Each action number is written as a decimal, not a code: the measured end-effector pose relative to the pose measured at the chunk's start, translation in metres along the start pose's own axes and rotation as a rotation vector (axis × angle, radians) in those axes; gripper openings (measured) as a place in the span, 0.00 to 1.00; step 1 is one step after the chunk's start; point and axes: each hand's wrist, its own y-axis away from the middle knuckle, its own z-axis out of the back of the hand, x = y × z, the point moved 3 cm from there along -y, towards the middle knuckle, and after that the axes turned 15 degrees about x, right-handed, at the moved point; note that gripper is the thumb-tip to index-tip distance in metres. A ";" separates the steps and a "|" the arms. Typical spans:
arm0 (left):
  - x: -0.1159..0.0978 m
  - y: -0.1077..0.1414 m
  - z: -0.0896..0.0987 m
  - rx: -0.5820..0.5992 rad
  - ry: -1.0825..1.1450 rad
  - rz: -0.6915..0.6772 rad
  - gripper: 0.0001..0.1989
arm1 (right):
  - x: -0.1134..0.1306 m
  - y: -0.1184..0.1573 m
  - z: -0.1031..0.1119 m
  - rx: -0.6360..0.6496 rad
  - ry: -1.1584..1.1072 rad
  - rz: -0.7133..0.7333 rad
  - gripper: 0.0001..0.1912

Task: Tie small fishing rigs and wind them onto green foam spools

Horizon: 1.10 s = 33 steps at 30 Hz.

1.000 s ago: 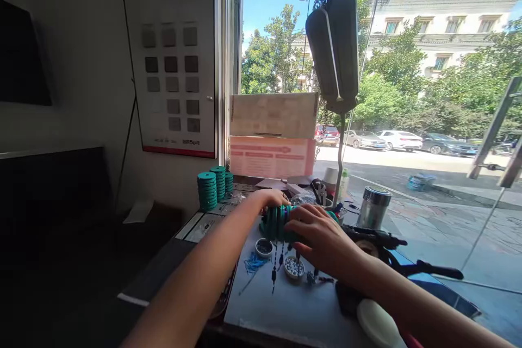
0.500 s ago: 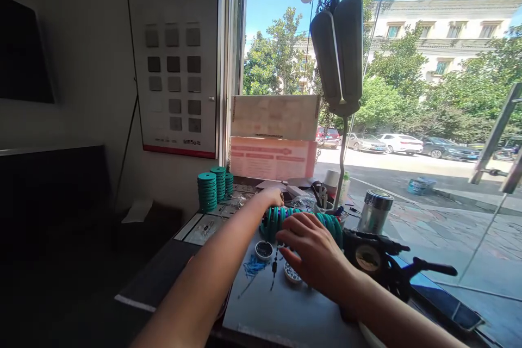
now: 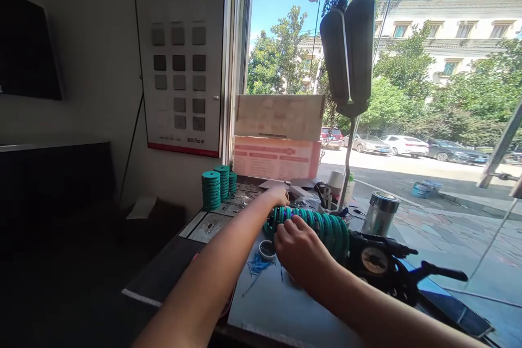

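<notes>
A row of teal rings (image 3: pixel 332 228) lies along a dark device with a round dial (image 3: pixel 374 260) at its right end. My left hand (image 3: pixel 280 194) reaches behind the left end of the rings; its fingers are mostly hidden. In front of the rings, my right hand (image 3: pixel 297 239) is closed with curled fingers against them, and whatever it pinches cannot be made out. Just left of that hand stands a small round tub of dark bits (image 3: pixel 267 249), with blue strips (image 3: pixel 258 264) beside it on the grey mat (image 3: pixel 281 307).
Stacks of teal discs (image 3: pixel 211 191) stand at the back left. A lidded metal canister (image 3: pixel 380 214), a phone (image 3: pixel 459 312) and a lamp stem (image 3: pixel 348 168) are on the right. Papers and a pen cup stand near the window.
My right hand has gone from spread fingers to a closed shape and moved slightly left, now covering most of the white tub. The view has shifted a little, so the scene sits further right.
</notes>
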 end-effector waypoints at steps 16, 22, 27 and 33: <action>0.008 -0.010 -0.010 0.032 0.164 -0.112 0.12 | 0.005 0.001 -0.009 -0.073 -0.040 -0.045 0.11; 0.010 -0.014 -0.010 0.031 0.197 -0.134 0.12 | -0.021 0.007 -0.007 -0.102 -0.324 -0.128 0.10; 0.009 -0.014 -0.011 0.029 0.225 -0.133 0.12 | -0.047 0.018 -0.003 0.003 -0.625 -0.179 0.07; 0.009 -0.012 -0.009 0.026 0.213 -0.124 0.13 | -0.023 0.013 -0.007 -0.121 -0.249 -0.041 0.07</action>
